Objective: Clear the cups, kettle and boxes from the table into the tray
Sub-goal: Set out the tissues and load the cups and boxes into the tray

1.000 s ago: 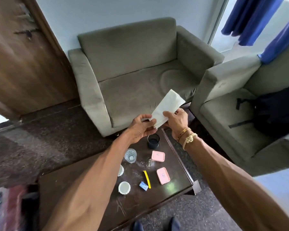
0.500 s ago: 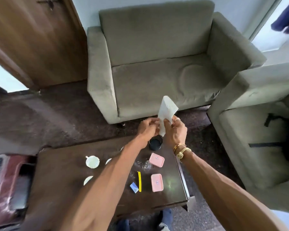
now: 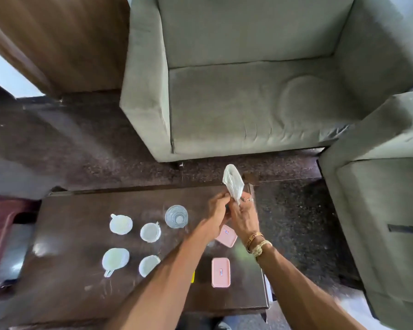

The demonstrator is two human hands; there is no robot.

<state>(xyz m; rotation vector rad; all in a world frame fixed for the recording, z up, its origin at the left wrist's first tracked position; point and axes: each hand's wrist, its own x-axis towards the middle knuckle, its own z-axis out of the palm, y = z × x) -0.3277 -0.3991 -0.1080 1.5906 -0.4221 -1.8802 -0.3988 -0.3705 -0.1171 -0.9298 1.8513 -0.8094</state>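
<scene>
Both hands meet above the far right part of the dark wooden table (image 3: 69, 289). My left hand (image 3: 218, 208) and my right hand (image 3: 244, 217) together pinch the lower end of a white folded cloth (image 3: 233, 183) that stands up between them. On the table sit several white cups, among them one cup (image 3: 121, 224), and a clear glass (image 3: 176, 216). Two pink boxes lie to the right: one box (image 3: 227, 235) partly under my hands, the other box (image 3: 221, 272) nearer me. No kettle and no tray can be made out.
A grey sofa (image 3: 248, 103) stands beyond the table and a grey armchair (image 3: 386, 198) at the right. A dark red stool (image 3: 3, 239) stands left of the table. A yellow strip (image 3: 192, 277) peeks out beside my left forearm. The wooden door (image 3: 57, 39) is far left.
The view has tilted down and left, bringing more cups into sight. The cloth, flat and wide a second ago, is now folded narrower and held lower over the table.
</scene>
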